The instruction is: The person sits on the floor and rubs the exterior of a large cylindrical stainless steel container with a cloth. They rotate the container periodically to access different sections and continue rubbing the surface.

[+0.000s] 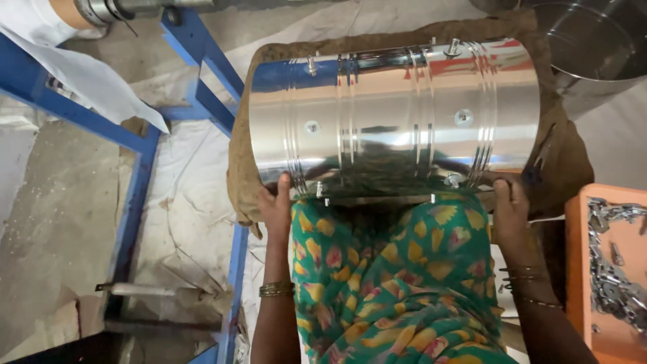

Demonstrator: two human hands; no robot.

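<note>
A large shiny steel drum (394, 118) lies on its side across a brown sacking pad (239, 162) in front of me. Its ribbed wall carries small bolts and round rivets. My left hand (276, 205) grips the drum's lower left edge. At the lower right end, my right hand (510, 205) holds the drum's edge. My lap, in green cloth with a yellow and pink pattern (397, 283), is directly below the drum.
A blue metal frame (138, 182) stands at the left over a concrete floor covered with white sheeting (94, 81). An orange tray (578, 269) of small metal fittings sits at the right. Another steel vessel (593, 40) stands at the top right.
</note>
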